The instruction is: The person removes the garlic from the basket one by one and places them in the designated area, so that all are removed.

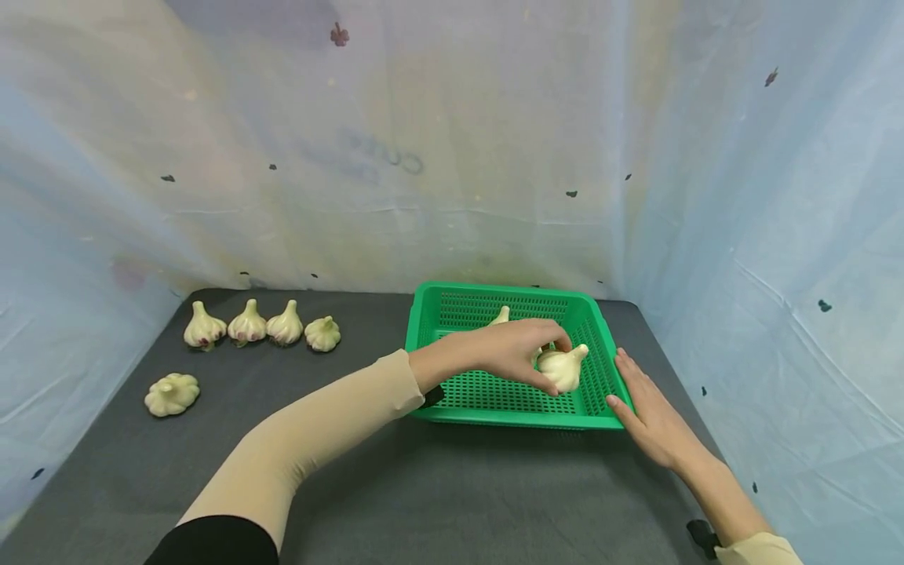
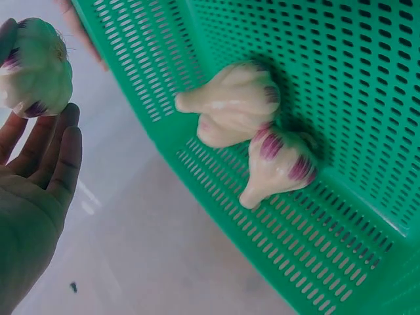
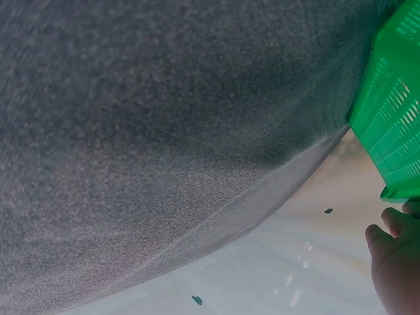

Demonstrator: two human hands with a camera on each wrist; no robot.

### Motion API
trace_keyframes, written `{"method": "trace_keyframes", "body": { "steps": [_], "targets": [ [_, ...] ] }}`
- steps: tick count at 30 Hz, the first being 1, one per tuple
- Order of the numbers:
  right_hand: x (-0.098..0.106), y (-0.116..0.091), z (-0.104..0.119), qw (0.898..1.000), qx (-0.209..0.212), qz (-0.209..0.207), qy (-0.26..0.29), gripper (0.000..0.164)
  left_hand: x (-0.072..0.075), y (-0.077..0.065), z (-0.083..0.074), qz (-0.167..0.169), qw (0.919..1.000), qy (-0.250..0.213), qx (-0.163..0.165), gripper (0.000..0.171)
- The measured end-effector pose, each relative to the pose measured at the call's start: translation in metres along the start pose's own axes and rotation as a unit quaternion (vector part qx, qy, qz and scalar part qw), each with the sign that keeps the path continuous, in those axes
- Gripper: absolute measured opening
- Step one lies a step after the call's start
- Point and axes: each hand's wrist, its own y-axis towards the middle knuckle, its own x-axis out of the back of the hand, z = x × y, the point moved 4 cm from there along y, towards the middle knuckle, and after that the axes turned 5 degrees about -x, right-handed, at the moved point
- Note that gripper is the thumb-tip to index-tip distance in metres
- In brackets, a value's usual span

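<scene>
My left hand (image 1: pixel 519 349) grips a garlic bulb (image 1: pixel 563 369) above the right part of a green plastic basket (image 1: pixel 494 418). Purple streaks mark the held bulb, and its stem points right in the head view. In the left wrist view, two bulbs lie side by side in the basket, one pale bulb (image 2: pixel 230 105) and one purple-striped bulb (image 2: pixel 282 161); the left hand mostly hides them in the head view. My right hand (image 1: pixel 653 420) rests with extended fingers against the basket's right rim. Its fingertips also show beside the basket wall in the right wrist view.
Several garlic bulbs stand in a row at the back left, among them a striped bulb (image 1: pixel 205 326) and a squat bulb (image 1: pixel 322 334). A single bulb (image 1: pixel 173 394) sits nearer at the left. Pale sheeting (image 1: pixel 452 196) encloses the dark table (image 1: pixel 452 494) behind and at both sides.
</scene>
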Motion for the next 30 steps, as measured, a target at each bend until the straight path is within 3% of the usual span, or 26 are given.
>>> {"method": "trace_keyframes", "body": {
  "steps": [8,16,22,30],
  "targets": [
    [0.0,-0.002,0.0,1.0,0.006,0.001,0.003,0.07,0.018,-0.024,-0.004,-0.067,0.9967,-0.044,-0.008,0.059],
    [-0.001,-0.004,0.0,1.0,0.01,-0.002,0.0,0.07,0.023,-0.047,-0.002,-0.121,0.9895,-0.078,-0.014,0.059],
    [-0.001,-0.005,0.0,1.0,0.018,-0.004,0.001,0.07,0.028,-0.069,0.002,-0.183,0.9799,-0.079,-0.005,0.057],
    [0.0,-0.005,0.002,1.0,0.023,-0.01,-0.009,0.07,0.035,-0.106,0.011,-0.26,0.9608,-0.094,0.017,0.058]
  ]
}}
